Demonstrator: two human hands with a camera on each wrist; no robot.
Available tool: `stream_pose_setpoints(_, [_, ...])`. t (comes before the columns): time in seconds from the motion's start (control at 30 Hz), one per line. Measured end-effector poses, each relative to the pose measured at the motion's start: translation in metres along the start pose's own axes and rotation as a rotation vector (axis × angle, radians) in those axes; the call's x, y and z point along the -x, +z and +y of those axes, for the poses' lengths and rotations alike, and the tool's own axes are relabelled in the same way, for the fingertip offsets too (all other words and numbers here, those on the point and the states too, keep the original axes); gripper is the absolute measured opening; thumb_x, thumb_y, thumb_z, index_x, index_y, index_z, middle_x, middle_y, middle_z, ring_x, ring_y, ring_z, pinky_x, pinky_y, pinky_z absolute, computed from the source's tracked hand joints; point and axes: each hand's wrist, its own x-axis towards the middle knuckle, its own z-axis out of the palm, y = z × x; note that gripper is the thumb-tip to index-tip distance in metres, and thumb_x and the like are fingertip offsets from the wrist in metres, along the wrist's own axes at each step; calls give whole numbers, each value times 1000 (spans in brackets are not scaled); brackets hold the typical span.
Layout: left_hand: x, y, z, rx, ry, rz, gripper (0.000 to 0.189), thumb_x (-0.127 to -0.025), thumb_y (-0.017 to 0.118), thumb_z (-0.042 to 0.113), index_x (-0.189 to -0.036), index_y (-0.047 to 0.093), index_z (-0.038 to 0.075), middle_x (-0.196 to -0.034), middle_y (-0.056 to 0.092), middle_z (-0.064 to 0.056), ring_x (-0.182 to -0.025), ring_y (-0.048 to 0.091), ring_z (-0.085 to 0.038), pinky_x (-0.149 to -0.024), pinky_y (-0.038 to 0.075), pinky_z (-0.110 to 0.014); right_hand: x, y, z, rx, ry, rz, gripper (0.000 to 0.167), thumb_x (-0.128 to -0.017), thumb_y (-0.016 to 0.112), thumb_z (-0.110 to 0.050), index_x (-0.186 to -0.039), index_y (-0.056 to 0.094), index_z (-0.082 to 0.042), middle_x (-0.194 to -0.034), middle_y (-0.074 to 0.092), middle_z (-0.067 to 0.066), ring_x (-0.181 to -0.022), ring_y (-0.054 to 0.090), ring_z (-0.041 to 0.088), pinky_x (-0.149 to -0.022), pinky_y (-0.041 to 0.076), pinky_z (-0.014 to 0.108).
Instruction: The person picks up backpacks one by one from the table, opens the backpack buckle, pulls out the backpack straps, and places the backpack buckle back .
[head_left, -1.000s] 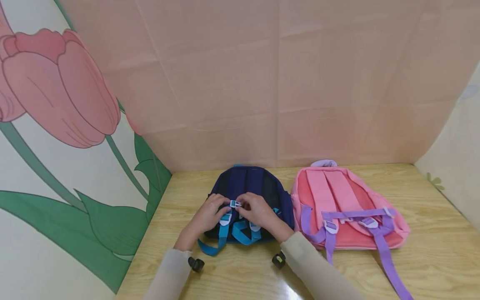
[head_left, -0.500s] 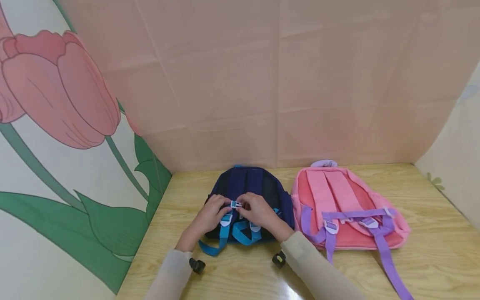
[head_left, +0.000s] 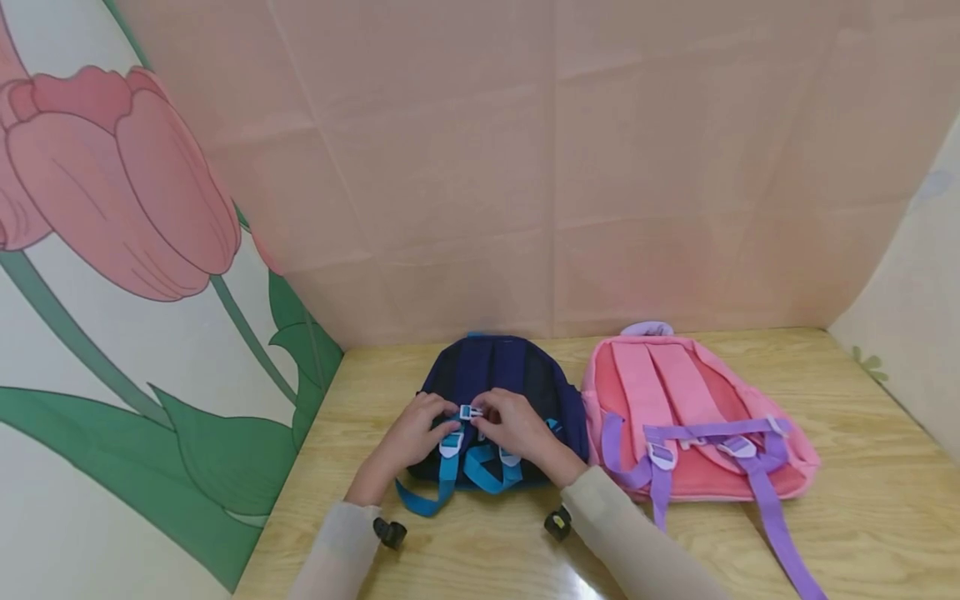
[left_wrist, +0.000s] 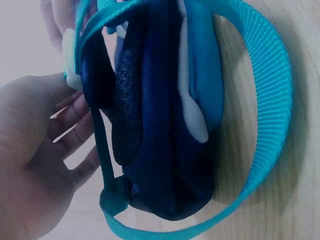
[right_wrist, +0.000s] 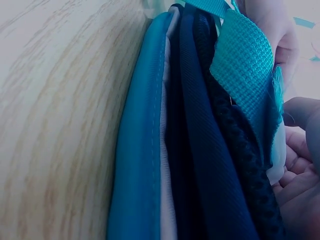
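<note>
Your left hand (head_left: pixel 411 429) and right hand (head_left: pixel 516 423), fingers curled, pinch white buckle (head_left: pixel 467 412) by opposite ends over navy backpack (head_left: pixel 512 371); pink backpack (head_left: pixel 678 392) beside

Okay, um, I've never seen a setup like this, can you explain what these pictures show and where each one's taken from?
There's no machine handling things here, just a person's bare left hand and right hand. The wide picture comes from a camera worn on the head, looking forward and down. The two close-ups come from wrist cameras, one for each hand's work. On the wooden table lie a dark blue backpack with blue straps and a pink backpack with purple straps. Over the dark blue one, both hands hold a small white buckle; whether it's fastened is too small to tell.
</note>
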Motion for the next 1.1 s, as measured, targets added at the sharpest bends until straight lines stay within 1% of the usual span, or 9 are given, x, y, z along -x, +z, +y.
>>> stream_pose_setpoints(0.3, [0, 4, 1, 9, 30, 25, 19, -102, 62, 19, -117, 67, 9, -110, 64, -3, -107, 56, -20, -94, 50, -41, -1, -3, 1, -11, -19, 14, 14, -93, 73, -15, -106, 73, -11, -87, 60, -4, -73, 56, 9, -63, 49, 22])
stream_pose_setpoints(0.53, [1, 7, 2, 17, 63, 67, 17, -102, 62, 14, -116, 65, 7, -110, 63, -5, -106, 55, -21, -93, 49, -42, -1, -3, 1, 2, -21, 9, 14, -94, 73, -15, -107, 73, -11, -87, 60, -4, -74, 56, 10, -64, 49, 22])
stream_pose_setpoints(0.63, [0, 9, 2, 13, 76, 75, 17, -102, 62, 13, -117, 64, 6, -110, 62, -6, -106, 55, -22, -92, 49, -41, -2, -3, 1, 7, -19, 6, 14, -94, 73, -15, -107, 73, -11, -87, 60, -4, -73, 55, 9, -64, 49, 22])
stream_pose_setpoints(0.93, [-3, 11, 3, 1, 78, 73, 20, -101, 63, 17, -118, 64, 6, -113, 63, -7, -106, 53, -22, -91, 49, -39, -1, -4, 0, 17, -23, 10, 14, -93, 74, -15, -107, 73, -10, -85, 59, -4, -73, 55, 9, -64, 48, 22])
stream_pose_setpoints(1.1, [-3, 9, 1, -8, 54, 56, 23, -100, 66, 21, -118, 66, 7, -112, 64, -6, -106, 53, -22, -92, 48, -41, -1, -3, 1, 8, -22, 14, 14, -93, 74, -15, -106, 73, -10, -86, 59, -4, -73, 54, 9, -63, 48, 22])
